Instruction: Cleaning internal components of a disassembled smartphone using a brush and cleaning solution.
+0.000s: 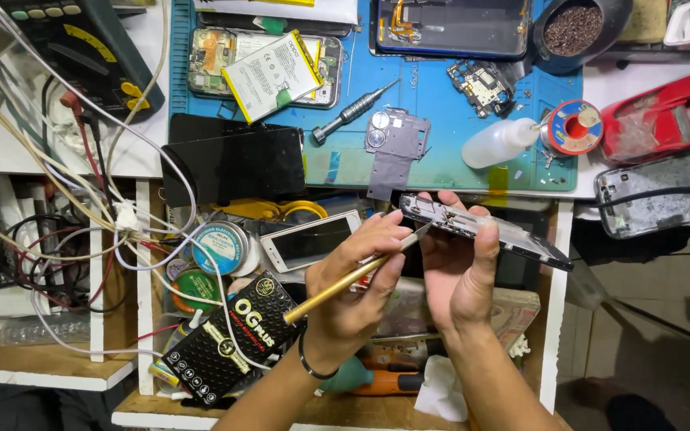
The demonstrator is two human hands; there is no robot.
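**Two hands, one open phone, held over a crowded drawer**

Two hands are busy in my view. My right hand [461,275] is wrapped round an opened phone [485,230], thumb across its face and fingers behind, holding it tilted in the air just below the front edge of the blue mat [441,152]. My left hand [361,279] pinches a brass-handled tool [353,275] like a pen, its tip touching the phone's upper left end.

The risks as I judge them: the phone hangs over an open drawer full of tins [221,247], a white phone [311,239] and a black packet [229,339], so a loosened grip would drop it into that clutter. Too much push on the tool could make the tip skid across exposed parts or towards my right fingers. Loose wires [121,215] trail close to my left forearm; snagging them could jerk the tool. On the mat, the screwdriver [353,112] and bottle [498,144] lie well apart from the work.
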